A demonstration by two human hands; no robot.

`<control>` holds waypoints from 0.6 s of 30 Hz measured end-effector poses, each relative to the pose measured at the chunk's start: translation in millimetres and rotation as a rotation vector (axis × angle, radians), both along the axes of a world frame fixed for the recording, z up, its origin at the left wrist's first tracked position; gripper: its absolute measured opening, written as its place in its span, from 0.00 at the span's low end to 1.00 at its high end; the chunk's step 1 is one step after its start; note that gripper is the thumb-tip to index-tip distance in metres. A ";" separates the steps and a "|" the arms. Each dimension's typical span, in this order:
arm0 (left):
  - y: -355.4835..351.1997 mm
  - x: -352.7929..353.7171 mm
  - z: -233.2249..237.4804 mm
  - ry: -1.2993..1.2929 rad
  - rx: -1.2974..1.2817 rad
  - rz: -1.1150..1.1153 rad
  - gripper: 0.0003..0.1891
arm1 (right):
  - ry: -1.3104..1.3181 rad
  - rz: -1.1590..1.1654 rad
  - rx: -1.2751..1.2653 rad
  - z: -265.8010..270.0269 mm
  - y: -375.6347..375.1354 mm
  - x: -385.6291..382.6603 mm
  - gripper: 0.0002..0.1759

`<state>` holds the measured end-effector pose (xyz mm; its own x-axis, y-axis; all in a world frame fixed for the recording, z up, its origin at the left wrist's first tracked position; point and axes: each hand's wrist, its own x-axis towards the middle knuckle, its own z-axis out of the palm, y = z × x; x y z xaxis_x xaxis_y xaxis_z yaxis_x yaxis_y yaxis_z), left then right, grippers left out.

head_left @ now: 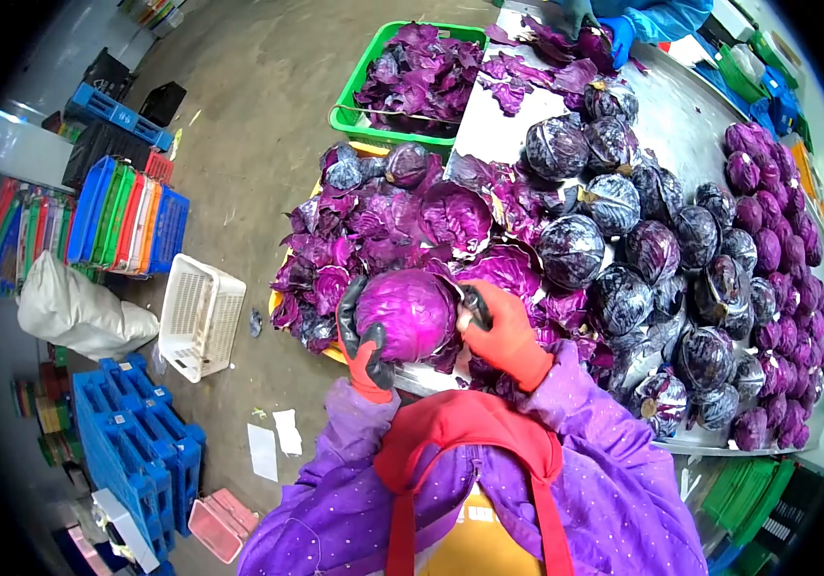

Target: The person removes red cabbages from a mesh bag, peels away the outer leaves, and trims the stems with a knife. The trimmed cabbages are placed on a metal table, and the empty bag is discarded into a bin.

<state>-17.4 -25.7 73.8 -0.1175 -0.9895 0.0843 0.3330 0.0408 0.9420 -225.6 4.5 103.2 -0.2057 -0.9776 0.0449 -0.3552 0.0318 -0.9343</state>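
Observation:
A red cabbage (406, 315) with a smooth, bright purple face is held in front of my chest. My left hand (366, 350), in a red glove with black fingers, is wrapped around its left side. At its right edge, my right hand (500, 331) in the same kind of glove has its fingers closed on what looks like an outer leaf, though the fingertips are partly hidden. Loose purple leaves (455, 219) are heaped just beyond the cabbage, over a yellow crate (370, 150). Darker untrimmed cabbages (569, 252) lie to the right on the metal table (494, 130).
Smooth trimmed cabbages (767, 248) line the table's far right. A green crate (345, 117) holds leaves. At the table's far end, a co-worker's blue-gloved hand (620, 36) is among leaves. A white crate (203, 317), blue pallets (133, 442) and stacked crates (124, 216) stand left.

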 end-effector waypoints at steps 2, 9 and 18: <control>0.8 -2.2 5.0 0.011 0.021 0.013 0.29 | -0.079 -0.095 0.084 -6.9 -3.1 -2.4 0.11; -6.9 -8.7 -0.7 0.543 0.437 0.050 0.27 | -0.012 -0.265 0.213 -57.2 -0.5 -35.5 0.10; -58.1 3.8 -3.8 0.348 0.214 0.339 0.28 | -0.273 0.216 0.161 -11.4 49.8 -43.8 0.19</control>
<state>-13.5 -83.8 70.0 0.2114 -0.9664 -0.1465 0.6292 0.0198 0.7770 -269.4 54.3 91.8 0.0228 -0.9898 -0.1409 -0.1087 0.1377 -0.9845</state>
